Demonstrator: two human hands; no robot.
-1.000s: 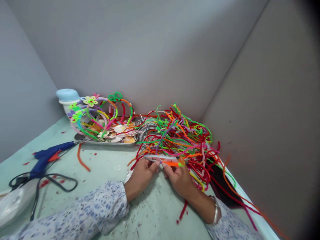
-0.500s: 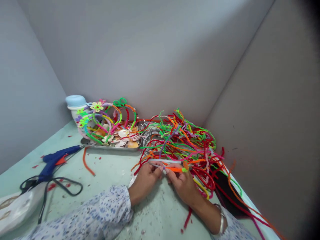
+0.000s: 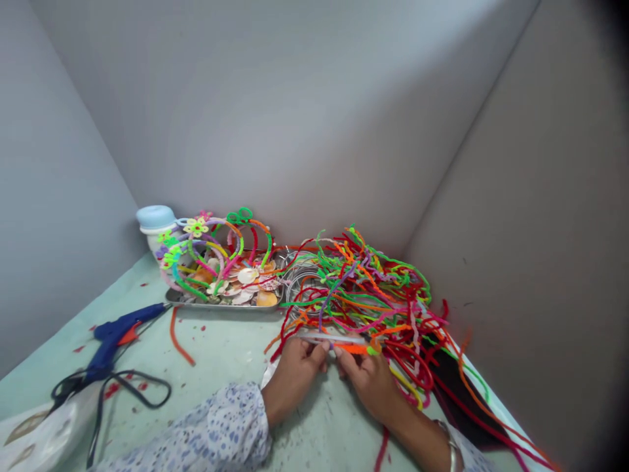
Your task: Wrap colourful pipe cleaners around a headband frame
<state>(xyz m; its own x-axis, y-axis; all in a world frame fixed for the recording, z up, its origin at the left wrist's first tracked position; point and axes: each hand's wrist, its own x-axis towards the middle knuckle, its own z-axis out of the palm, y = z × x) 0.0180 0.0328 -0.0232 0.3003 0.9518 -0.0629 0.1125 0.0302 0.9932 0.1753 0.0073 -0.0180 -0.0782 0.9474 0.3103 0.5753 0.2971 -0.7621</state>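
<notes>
Watching remotely, I see the left hand (image 3: pixel 292 383) and right hand (image 3: pixel 368 383) stay close together, their fingers pinched on a pale headband (image 3: pixel 329 338), with an orange pipe cleaner (image 3: pixel 351 349) lying along it. The band sits just in front of the tangled pipe-cleaner heap (image 3: pixel 373 295). Only my view has shifted, leaving the heap and the steel tray (image 3: pixel 221 305) lower in frame; the grip looks unchanged.

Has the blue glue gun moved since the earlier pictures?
No. The blue glue gun sits in the same place beside the metal tray, its nozzle by the tray's corner. Both only shift together in the view.
</notes>
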